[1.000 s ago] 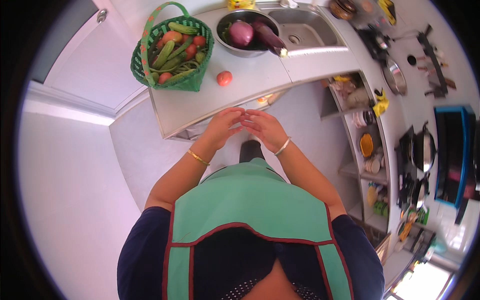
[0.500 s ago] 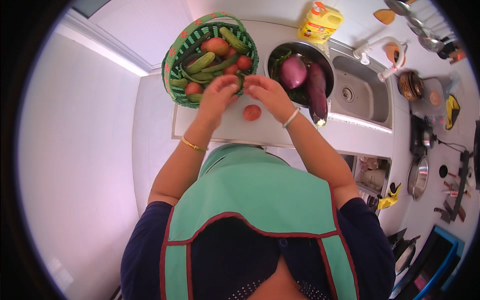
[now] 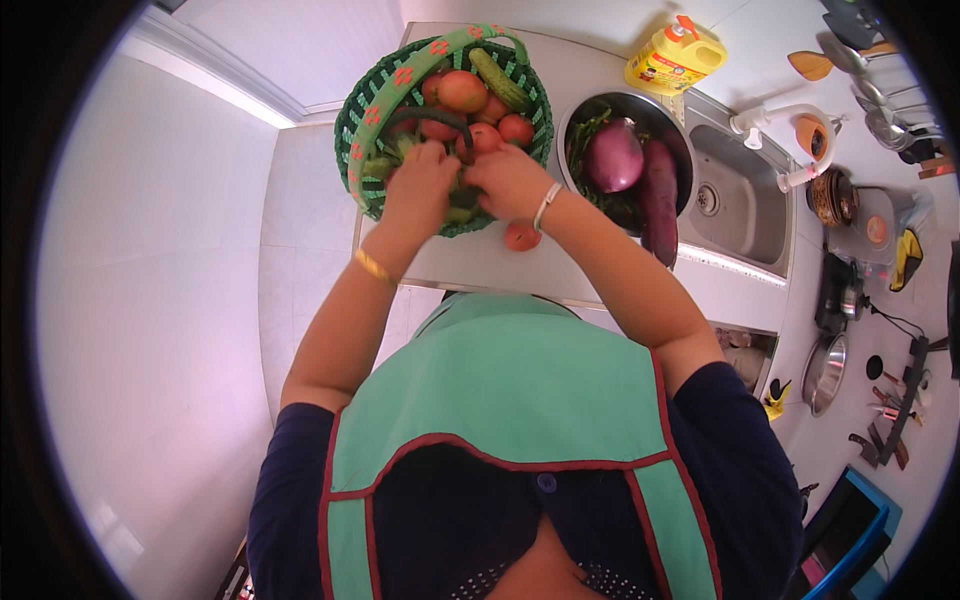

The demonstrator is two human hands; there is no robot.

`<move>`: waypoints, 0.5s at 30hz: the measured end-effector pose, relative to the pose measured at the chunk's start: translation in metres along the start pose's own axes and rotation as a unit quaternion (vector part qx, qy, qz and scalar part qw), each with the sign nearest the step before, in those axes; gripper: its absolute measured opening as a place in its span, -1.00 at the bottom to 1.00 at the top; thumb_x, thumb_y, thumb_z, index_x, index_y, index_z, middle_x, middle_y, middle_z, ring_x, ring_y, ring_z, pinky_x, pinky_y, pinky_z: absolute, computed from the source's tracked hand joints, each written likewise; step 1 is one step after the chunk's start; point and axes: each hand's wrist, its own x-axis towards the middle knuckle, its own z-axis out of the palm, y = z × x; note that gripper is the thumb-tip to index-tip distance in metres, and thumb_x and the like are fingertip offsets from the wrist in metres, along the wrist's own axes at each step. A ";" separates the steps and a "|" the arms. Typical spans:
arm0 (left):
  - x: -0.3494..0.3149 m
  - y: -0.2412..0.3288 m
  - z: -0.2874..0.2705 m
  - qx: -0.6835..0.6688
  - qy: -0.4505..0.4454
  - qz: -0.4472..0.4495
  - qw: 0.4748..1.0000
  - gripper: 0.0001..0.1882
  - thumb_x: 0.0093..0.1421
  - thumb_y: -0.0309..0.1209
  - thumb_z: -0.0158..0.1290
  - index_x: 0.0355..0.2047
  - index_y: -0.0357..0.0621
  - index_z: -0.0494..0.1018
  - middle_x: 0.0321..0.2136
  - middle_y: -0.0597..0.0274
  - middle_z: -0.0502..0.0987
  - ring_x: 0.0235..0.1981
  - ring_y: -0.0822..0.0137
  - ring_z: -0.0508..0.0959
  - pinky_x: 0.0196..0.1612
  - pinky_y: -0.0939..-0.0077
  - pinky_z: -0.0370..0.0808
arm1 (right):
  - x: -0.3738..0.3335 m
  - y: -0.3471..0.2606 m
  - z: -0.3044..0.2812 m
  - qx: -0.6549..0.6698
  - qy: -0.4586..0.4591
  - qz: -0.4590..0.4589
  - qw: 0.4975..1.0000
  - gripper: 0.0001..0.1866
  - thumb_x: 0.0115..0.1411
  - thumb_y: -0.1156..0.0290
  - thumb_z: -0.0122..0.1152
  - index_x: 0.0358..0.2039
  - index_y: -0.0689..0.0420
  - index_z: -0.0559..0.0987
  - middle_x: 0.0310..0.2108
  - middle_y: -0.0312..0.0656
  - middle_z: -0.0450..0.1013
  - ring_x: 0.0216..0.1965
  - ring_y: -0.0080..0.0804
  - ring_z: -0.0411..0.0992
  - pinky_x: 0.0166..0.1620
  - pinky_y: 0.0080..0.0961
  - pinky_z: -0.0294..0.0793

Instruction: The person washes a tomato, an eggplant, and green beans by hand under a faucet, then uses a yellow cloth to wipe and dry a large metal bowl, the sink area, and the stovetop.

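Observation:
A green woven basket (image 3: 545, 120) with a green handle (image 3: 378, 98) patterned in red stands at the back left of the counter. Inside lie tomatoes (image 3: 463, 91), a cucumber (image 3: 499, 80) and a long, curved dark green vegetable (image 3: 432, 114). Both of my hands reach into the basket's near side. My left hand (image 3: 422, 185) has its fingers curled down among green vegetables. Beside it, my right hand (image 3: 510, 182) bends its fingers inward, close to a tomato. What lies between the fingers is hidden. One tomato (image 3: 521, 236) sits on the counter below my right wrist.
Right of the basket, a metal bowl (image 3: 690, 150) holds a round purple eggplant (image 3: 613, 156), a long eggplant (image 3: 659, 200) and green vegetables. Beyond are a sink (image 3: 735, 195) with a white faucet (image 3: 790, 115), and a yellow pump bottle (image 3: 676, 58). Utensils and knives (image 3: 880, 440) hang at the right.
My hands have gone from the basket's near rim deeper into it. The dark green vegetable now lies across the tomatoes. The whole view has shifted slightly.

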 end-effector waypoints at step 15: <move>-0.012 -0.005 -0.012 -0.027 0.116 0.049 0.992 -0.66 -0.14 -0.68 -0.02 -0.28 -0.20 0.46 -0.21 0.09 0.46 -0.13 0.06 0.44 -0.07 0.29 0.40 | 0.043 0.001 0.024 0.102 0.183 0.131 0.969 -0.83 0.01 0.41 0.09 -0.34 0.13 0.45 -0.39 -0.10 0.47 -0.28 -0.15 0.45 -0.28 -0.22 0.46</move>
